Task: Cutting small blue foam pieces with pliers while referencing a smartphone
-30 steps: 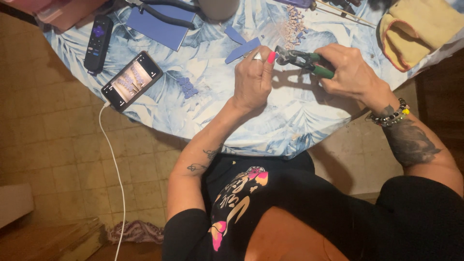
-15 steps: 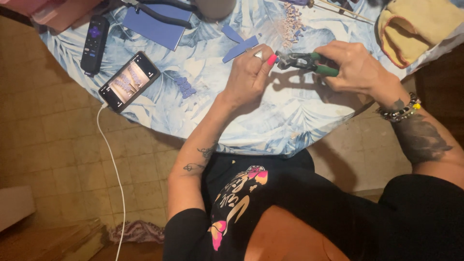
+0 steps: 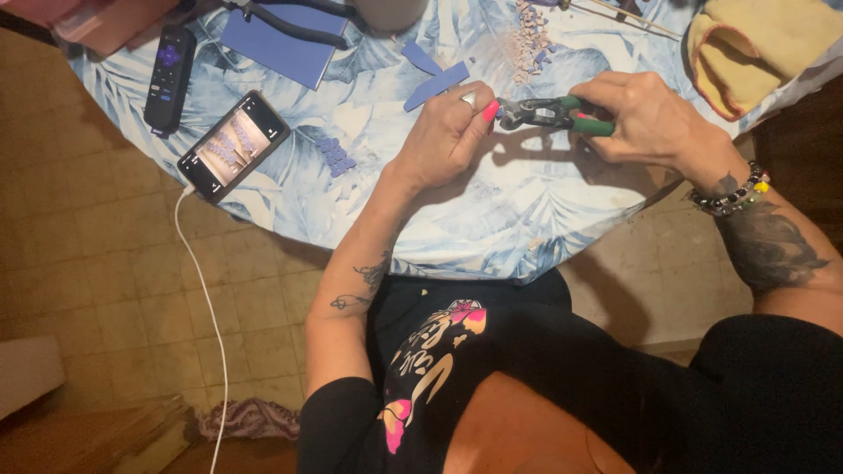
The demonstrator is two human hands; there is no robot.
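- While both hands work above the leaf-print table [image 3: 492,219], the left hand [image 3: 443,140] pinches something too small to tell at the tool's nose.
- The right hand [image 3: 645,118] is closed around green-handled pliers [image 3: 553,114].
- Farther off lie a phone [image 3: 233,145], a remote [image 3: 169,79] and blue strips [image 3: 436,85].

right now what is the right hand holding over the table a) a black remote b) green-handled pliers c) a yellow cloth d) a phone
b: the right hand grips the green-handled pliers, whose tip meets the left hand; the remote, phone and yellow cloth lie untouched on the table.
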